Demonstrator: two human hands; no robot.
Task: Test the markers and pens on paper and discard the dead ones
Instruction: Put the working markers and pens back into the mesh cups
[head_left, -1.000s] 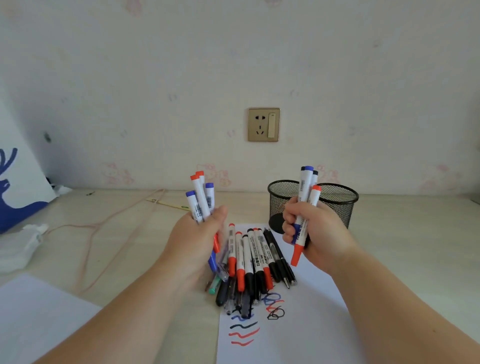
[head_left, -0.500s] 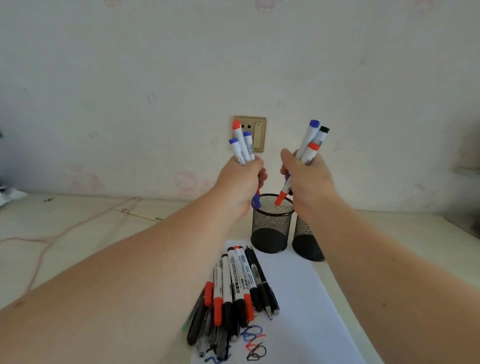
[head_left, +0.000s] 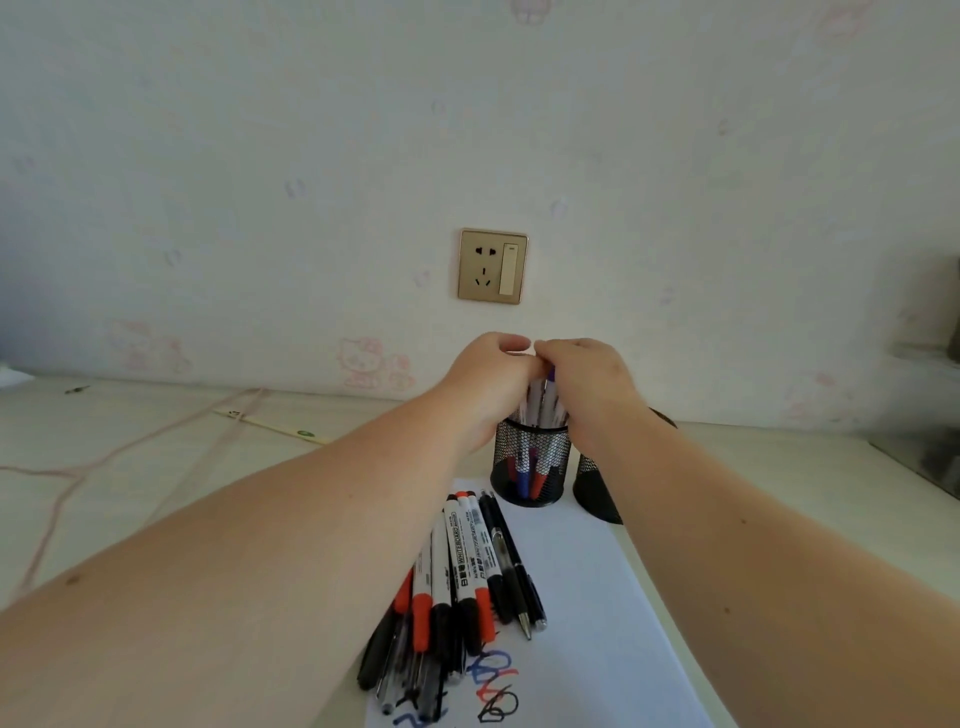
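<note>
1. I see both hands together above the left cup (head_left: 530, 462). The left hand (head_left: 483, 379) and the right hand (head_left: 582, 384) have curled fingers over the tops of the markers (head_left: 540, 410), which already stand inside the cup.
2. The grip of each hand looks closed around the marker tops, but I cannot tell how firmly, because the fingers face away from me.
3. I judge the markers go in the cup because they were tested and work; upright, they take little room.
4. The second cup (head_left: 597, 488) stands just beside, partly behind my right arm.
5. The untested pens (head_left: 462, 571) lie in a pile on the paper (head_left: 587, 623), near the cup.
6. Open room is on the right part of the paper; the table (head_left: 156, 447) on the left has a cord.
</note>
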